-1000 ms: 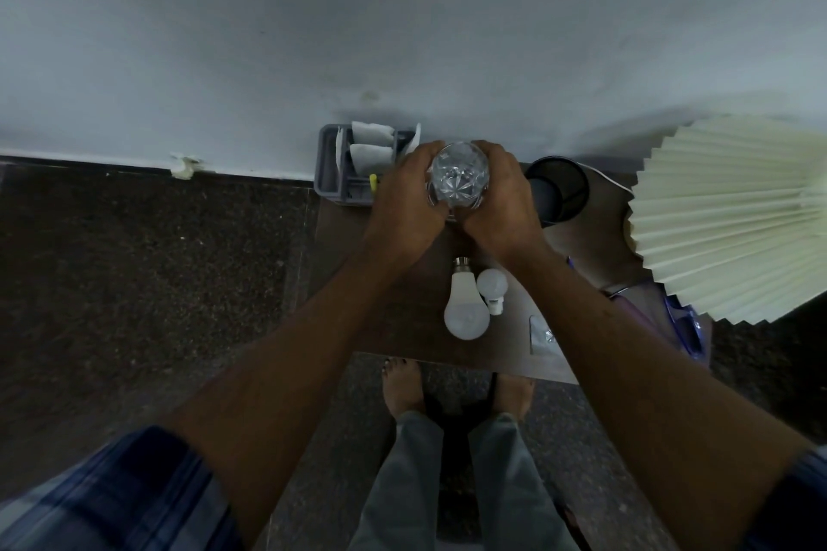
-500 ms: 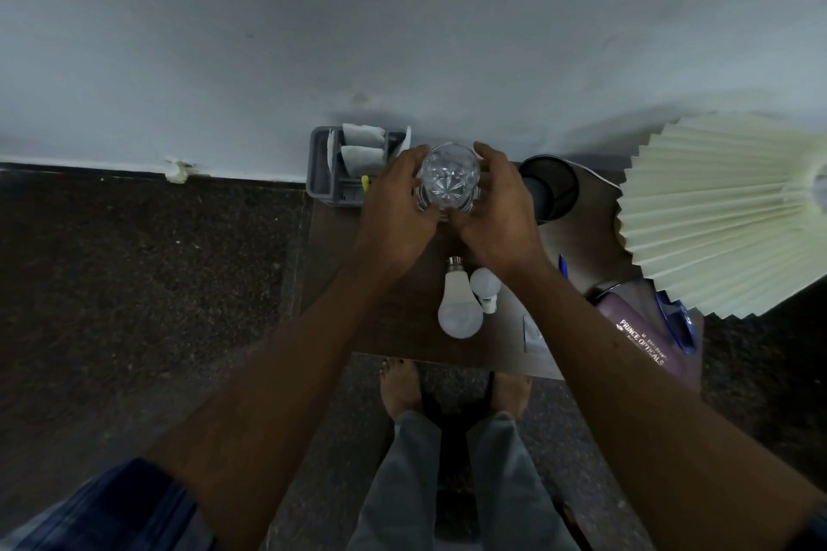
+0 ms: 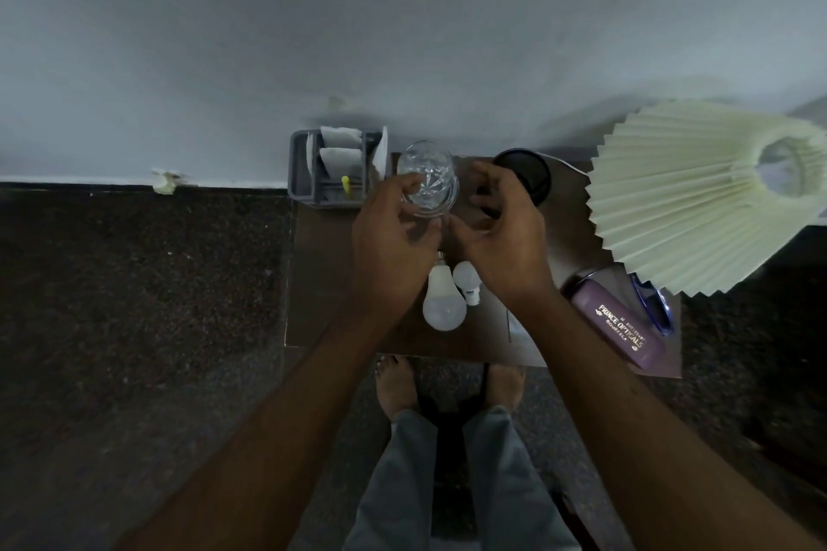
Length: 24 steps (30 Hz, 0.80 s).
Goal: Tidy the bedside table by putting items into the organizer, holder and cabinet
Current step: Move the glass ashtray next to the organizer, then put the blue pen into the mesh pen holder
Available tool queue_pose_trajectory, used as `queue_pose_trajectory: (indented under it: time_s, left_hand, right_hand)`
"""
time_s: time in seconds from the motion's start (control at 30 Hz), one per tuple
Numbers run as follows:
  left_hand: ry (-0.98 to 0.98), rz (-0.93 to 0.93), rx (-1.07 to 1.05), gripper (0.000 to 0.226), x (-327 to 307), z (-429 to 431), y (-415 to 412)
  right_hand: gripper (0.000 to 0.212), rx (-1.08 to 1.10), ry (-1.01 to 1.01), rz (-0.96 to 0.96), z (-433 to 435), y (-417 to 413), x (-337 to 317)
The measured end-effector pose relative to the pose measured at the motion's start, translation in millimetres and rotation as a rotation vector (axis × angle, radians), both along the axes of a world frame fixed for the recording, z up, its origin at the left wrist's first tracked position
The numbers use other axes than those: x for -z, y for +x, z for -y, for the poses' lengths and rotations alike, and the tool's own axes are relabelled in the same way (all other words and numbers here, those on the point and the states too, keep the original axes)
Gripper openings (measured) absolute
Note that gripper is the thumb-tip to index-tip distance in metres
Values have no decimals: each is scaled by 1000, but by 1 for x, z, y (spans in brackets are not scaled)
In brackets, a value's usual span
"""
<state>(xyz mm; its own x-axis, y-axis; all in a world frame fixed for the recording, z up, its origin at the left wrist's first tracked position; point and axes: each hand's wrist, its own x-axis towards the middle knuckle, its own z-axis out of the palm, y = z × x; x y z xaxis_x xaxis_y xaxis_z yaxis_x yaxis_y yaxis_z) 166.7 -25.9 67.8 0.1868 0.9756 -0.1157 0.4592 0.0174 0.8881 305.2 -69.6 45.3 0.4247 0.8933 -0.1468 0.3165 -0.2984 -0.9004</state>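
At the back edge of the table (image 3: 331, 282), against the wall, a cut-glass tumbler (image 3: 427, 179) stands upright between the grey organizer (image 3: 300, 166) and a black cylindrical holder (image 3: 526, 172). Left hand (image 3: 394, 251): fingertips curled loosely at the tumbler's near-left side, touching or nearly so; can't confirm a firm grip. Right hand (image 3: 501, 237): open, fingers curved, apart from the glass with a visible gap, holding nothing. My read: the glass is being parked at the back, out of the way, and the two-hand cradle suits it because it's fragile and slick. Organizer holds folded white papers (image 3: 340, 148) in its rear slots and a yellow-tipped item (image 3: 346, 186) in the front compartment, so that part looks partly done. Holder sits just right of the right hand's fingertips; contents not visible. Left on the table: a large white LED bulb (image 3: 443, 300) lying on its side, cap toward the wall, with a small white bulb (image 3: 467, 282) touching it on the right; a purple spectacle case (image 3: 617, 327) printed "PRINCE OPTICALS" near the front right; blue-framed glasses (image 3: 653, 309) just beside it, partly under the pleated lampshade (image 3: 698, 197); something pale and flat near the right forearm, can't identify. Cabinet not in view. Bulbs can roll, so they're the risk items. Task roughly at an early-to-middle stage.
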Motion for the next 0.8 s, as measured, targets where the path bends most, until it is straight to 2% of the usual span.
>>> queue_pose_trajectory:
  time_s: [0.23, 0.4, 0.5, 0.8]
  left_hand:
    - [-120, -4, 10, 31, 13, 38, 23]
    - [-175, -51, 65, 29, 18, 55, 36]
    - [-197, -78, 112, 21, 26, 63, 45]
    - [-335, -148, 101, 19, 50, 82, 81]
  right_hand:
    - [48, 81, -28, -47, 40, 9, 6]
    - [36, 154, -21, -59, 71, 15, 13]
    - [31, 205, -76, -42, 90, 22, 19]
    - [19, 294, -340, 140, 145, 56, 42]
